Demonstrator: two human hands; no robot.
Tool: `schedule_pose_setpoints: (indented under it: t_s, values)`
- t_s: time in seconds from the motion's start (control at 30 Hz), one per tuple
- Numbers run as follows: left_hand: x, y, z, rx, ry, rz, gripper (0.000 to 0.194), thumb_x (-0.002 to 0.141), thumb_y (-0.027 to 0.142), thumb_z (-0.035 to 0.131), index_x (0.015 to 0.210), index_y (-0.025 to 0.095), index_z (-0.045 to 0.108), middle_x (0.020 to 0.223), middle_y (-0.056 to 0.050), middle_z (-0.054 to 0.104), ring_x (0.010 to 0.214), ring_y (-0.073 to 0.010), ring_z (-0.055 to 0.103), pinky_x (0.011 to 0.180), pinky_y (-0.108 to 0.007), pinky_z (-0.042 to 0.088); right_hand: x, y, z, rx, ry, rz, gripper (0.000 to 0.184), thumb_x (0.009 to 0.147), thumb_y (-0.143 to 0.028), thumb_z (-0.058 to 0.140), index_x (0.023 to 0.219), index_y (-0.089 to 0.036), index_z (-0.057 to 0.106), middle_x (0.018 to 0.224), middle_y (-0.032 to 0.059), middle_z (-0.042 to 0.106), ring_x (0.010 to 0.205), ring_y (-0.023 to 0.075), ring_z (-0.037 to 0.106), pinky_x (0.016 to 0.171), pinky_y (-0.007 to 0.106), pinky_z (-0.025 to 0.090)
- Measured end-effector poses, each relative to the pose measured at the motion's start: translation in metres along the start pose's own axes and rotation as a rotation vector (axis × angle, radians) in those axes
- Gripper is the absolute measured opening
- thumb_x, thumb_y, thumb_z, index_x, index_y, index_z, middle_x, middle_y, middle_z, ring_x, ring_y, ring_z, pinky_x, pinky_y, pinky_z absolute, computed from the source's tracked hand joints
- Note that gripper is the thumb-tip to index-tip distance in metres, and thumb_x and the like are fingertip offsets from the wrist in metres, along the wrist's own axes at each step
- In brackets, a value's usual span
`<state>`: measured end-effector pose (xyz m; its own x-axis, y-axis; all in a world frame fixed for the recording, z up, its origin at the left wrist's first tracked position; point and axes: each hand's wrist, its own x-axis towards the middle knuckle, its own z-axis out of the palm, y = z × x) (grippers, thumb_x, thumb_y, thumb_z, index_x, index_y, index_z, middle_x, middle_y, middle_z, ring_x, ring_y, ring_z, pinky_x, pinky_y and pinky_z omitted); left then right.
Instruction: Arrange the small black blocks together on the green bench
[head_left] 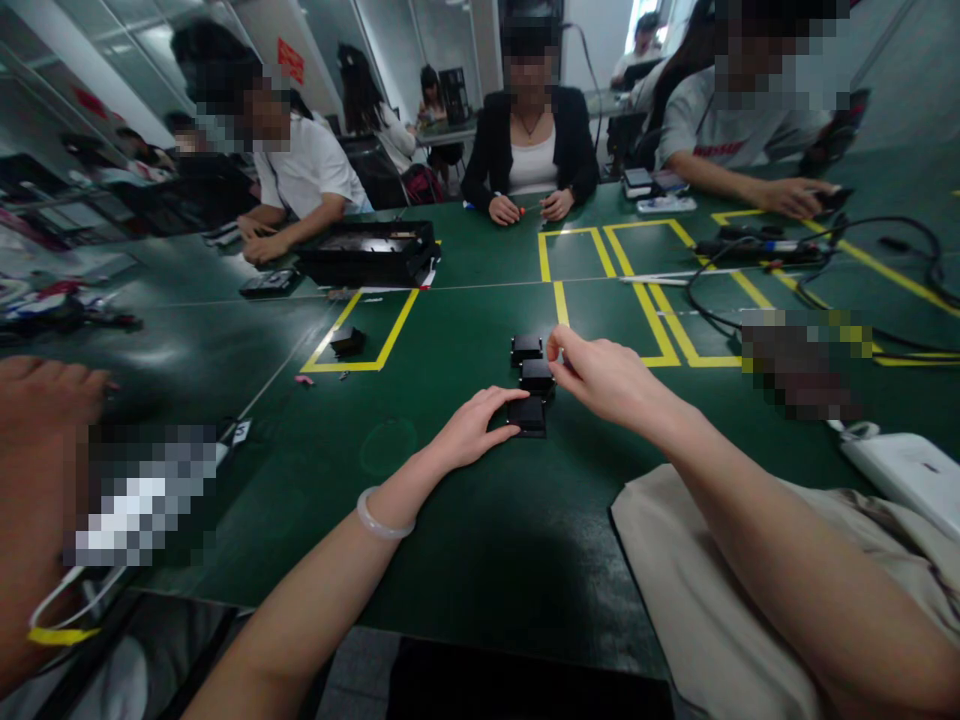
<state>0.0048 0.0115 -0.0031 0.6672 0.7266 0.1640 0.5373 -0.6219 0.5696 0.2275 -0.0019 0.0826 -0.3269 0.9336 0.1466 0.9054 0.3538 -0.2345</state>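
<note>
Three small black box-shaped parts stand in a column on the green table: a far one [526, 348], a middle one [537, 374] and a near one [528, 413]. My left hand [478, 428], with a pale bangle on its wrist, has its thumb and fingers around the left side of the near black box. To the right of the middle and far boxes is my right hand [592, 368], its fingers curled into a pinch. Its fingertips are close to the middle box's right end; what they hold, if anything, is hidden.
Yellow tape outlines [379, 362] mark the green table [450, 540]. A black open case [367, 252] and a small black part [348, 341] are farther left. Black cables [795, 250], a white device [907, 475] and beige cloth [675, 560] are on the right. Co-workers sit across; another person's arm [37, 480] is at left.
</note>
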Motion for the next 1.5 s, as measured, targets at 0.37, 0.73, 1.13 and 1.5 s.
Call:
schedule_pose_setpoints:
  t_s: [0.37,0.73,1.13,1.5]
  values:
    - [-0.0004,0.0020,-0.0013,-0.008,-0.010,-0.017,0.045,0.088,0.027,0.057,0.132,0.027,0.045,0.121,-0.006,0.056,0.111,-0.0241,0.051,0.094,-0.039,0.042,0.0006,-0.0008,0.0001,0.000,0.006,0.016,0.023,0.093,-0.040,0.035,0.101,-0.023,0.050,0.079,0.0038,0.066,0.068,0.0193,0.058,0.053,0.027,0.025]
    - [-0.0001,0.0009,-0.0005,0.000,-0.006,-0.009,0.046,0.088,0.026,0.058,0.132,0.027,0.045,0.121,-0.006,0.056,0.109,-0.0229,0.052,0.093,-0.037,0.042,0.0002,0.0000,0.0007,0.018,0.012,-0.006,0.021,0.092,-0.037,0.037,0.104,-0.024,0.048,0.081,0.0028,0.066,0.070,0.0201,0.059,0.052,0.027,0.024]
    - [0.0007,0.0019,-0.0011,-0.018,-0.008,-0.013,0.045,0.088,0.027,0.058,0.132,0.027,0.046,0.121,-0.006,0.056,0.111,-0.0239,0.051,0.094,-0.038,0.042,0.0006,-0.0009,0.0007,0.014,0.012,-0.005,0.021,0.093,-0.040,0.038,0.099,-0.023,0.049,0.080,0.0029,0.066,0.070,0.0194,0.059,0.052,0.026,0.024]
    - [-0.0004,0.0020,-0.0008,-0.018,-0.009,-0.023,0.046,0.088,0.026,0.058,0.132,0.028,0.045,0.120,-0.005,0.056,0.109,-0.0231,0.052,0.092,-0.036,0.043,0.0002,0.0005,0.0010,0.027,0.012,-0.014,0.021,0.092,-0.040,0.039,0.100,-0.024,0.049,0.079,0.0022,0.065,0.069,0.0191,0.058,0.052,0.026,0.025]
